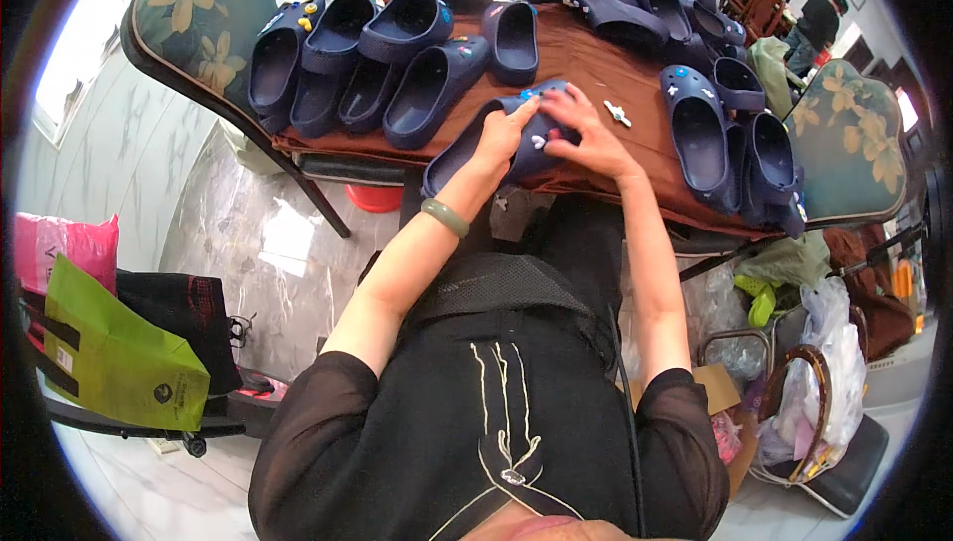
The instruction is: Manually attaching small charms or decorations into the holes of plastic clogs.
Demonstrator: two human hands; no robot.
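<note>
Both hands on navy clog (467, 149) at near worktop (596, 74) edge. Left hand (504, 134) fingers press flat on clog; right hand (586, 139) fingers curled onto its charms. Risk: clog overhangs edge, hard push may tip it off; loose white charm (617, 114) nearby may get knocked away.

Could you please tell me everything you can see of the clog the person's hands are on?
The clog is dark navy, of what looks like moulded foam, lying on the brown table at its near edge. Small coloured charms sit on its top. The left hand presses its upper; the right hand rests over its far end.
</note>
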